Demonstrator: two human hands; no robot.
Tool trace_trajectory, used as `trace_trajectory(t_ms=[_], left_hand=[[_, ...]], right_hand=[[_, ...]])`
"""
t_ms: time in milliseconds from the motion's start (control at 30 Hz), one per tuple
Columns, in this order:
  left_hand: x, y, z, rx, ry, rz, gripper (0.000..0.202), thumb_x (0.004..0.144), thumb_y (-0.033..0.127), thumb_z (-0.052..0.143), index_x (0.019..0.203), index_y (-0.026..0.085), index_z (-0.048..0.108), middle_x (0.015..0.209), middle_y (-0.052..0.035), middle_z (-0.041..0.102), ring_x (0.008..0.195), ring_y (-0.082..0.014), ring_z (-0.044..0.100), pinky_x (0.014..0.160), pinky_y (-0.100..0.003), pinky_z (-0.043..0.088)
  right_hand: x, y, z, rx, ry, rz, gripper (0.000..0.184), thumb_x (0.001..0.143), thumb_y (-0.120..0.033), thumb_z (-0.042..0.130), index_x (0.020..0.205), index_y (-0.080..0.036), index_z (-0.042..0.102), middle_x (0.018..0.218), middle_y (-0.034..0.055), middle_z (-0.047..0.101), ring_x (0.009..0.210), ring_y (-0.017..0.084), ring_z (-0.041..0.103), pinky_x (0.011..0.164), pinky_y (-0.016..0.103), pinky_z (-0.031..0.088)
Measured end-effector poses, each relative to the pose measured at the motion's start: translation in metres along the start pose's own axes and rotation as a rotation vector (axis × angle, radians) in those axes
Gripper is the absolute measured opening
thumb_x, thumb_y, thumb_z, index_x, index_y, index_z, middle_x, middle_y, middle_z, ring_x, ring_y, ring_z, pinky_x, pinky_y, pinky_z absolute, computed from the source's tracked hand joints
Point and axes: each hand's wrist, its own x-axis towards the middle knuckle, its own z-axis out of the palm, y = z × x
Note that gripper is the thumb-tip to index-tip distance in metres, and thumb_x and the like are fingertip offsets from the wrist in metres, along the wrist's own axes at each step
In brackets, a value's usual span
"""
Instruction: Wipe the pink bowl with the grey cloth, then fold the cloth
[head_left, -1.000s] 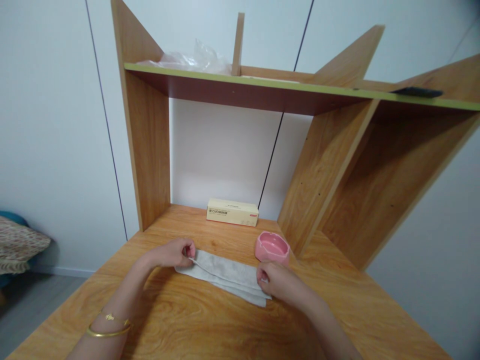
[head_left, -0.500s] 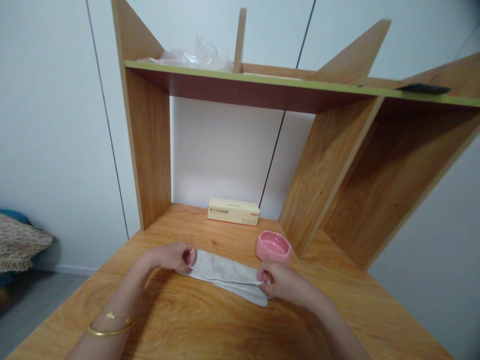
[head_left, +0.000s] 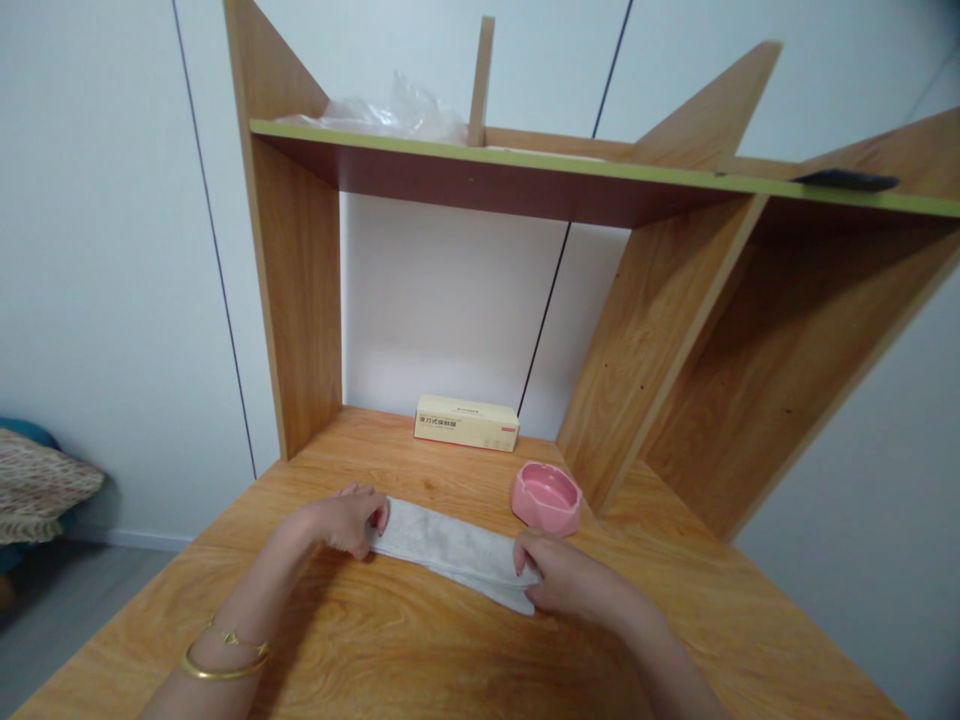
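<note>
A light grey cloth [head_left: 450,543], folded into a long narrow strip, lies on the wooden desk [head_left: 390,640]. My left hand [head_left: 349,520] pinches its left end, thumb and fingers closed on the edge. At the other end, my right hand [head_left: 559,573] grips the right side, with its fingertips on top of the cloth. The layers are slightly offset near the right end, where a lower corner sticks out towards me. Just behind my right hand stands a pink faceted bowl [head_left: 547,498].
A cream-coloured box [head_left: 466,423] with printed lettering rests against the back wall. Upright wooden panels [head_left: 660,340] bound the desk space on both sides. Overhead runs a shelf [head_left: 465,165] carrying a crumpled clear plastic bag [head_left: 397,112] and a dark flat object [head_left: 846,180].
The cloth's upper layer has been brought down towards me, so the strip looks flatter and its layers lie closer together. My fingers have shifted slightly at both ends.
</note>
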Motion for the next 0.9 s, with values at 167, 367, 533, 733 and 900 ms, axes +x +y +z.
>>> trace_trajectory(t_ms=[167, 367, 533, 733, 900], left_hand=[[-0.001, 0.0, -0.004, -0.085, 0.077, 0.003, 0.023, 0.052, 0.015, 0.054, 0.074, 0.02, 0.055, 0.077, 0.0005, 0.057, 0.075, -0.0192, 0.052, 0.061, -0.024, 0.037], [0.0, 0.0, -0.012, -0.126, 0.202, -0.028, 0.018, 0.059, 0.015, 0.048, 0.073, 0.02, 0.058, 0.072, 0.0011, 0.063, 0.072, -0.0181, 0.057, 0.06, -0.023, 0.037], [0.001, -0.003, -0.016, -0.127, 0.264, -0.013, 0.019, 0.062, 0.015, 0.048, 0.075, 0.018, 0.061, 0.074, -0.0007, 0.066, 0.073, -0.0183, 0.058, 0.061, -0.023, 0.039], [0.0, -0.01, -0.031, -0.095, 0.327, -0.011, 0.02, 0.071, 0.017, 0.046, 0.078, 0.018, 0.065, 0.082, -0.0048, 0.068, 0.079, -0.0209, 0.06, 0.068, -0.025, 0.041], [-0.003, -0.015, -0.056, -0.033, 0.501, -0.007, 0.026, 0.078, 0.023, 0.043, 0.093, 0.019, 0.063, 0.099, -0.007, 0.066, 0.092, -0.0226, 0.058, 0.078, -0.028, 0.039]], right_hand=[[-0.001, -0.008, -0.002, -0.074, 0.05, 0.006, 0.028, 0.056, -0.003, 0.047, 0.078, -0.018, 0.057, 0.088, 0.0042, 0.06, 0.079, 0.015, 0.053, 0.062, 0.02, 0.034], [0.003, -0.004, -0.01, -0.125, 0.101, 0.024, 0.017, 0.065, -0.01, 0.047, 0.076, -0.016, 0.059, 0.087, 0.0069, 0.063, 0.076, 0.016, 0.054, 0.061, 0.022, 0.033], [0.007, -0.002, -0.024, -0.12, 0.231, 0.006, 0.013, 0.068, -0.014, 0.048, 0.076, -0.017, 0.058, 0.082, 0.0055, 0.062, 0.076, 0.016, 0.054, 0.064, 0.023, 0.033], [0.015, -0.012, -0.062, -0.099, 0.388, -0.033, 0.01, 0.069, -0.017, 0.049, 0.074, -0.018, 0.058, 0.079, 0.0025, 0.061, 0.075, 0.015, 0.053, 0.062, 0.022, 0.032], [0.017, -0.026, -0.091, -0.05, 0.48, 0.023, 0.01, 0.07, -0.02, 0.05, 0.075, -0.018, 0.058, 0.076, 0.0023, 0.06, 0.068, 0.013, 0.052, 0.057, 0.021, 0.031]])
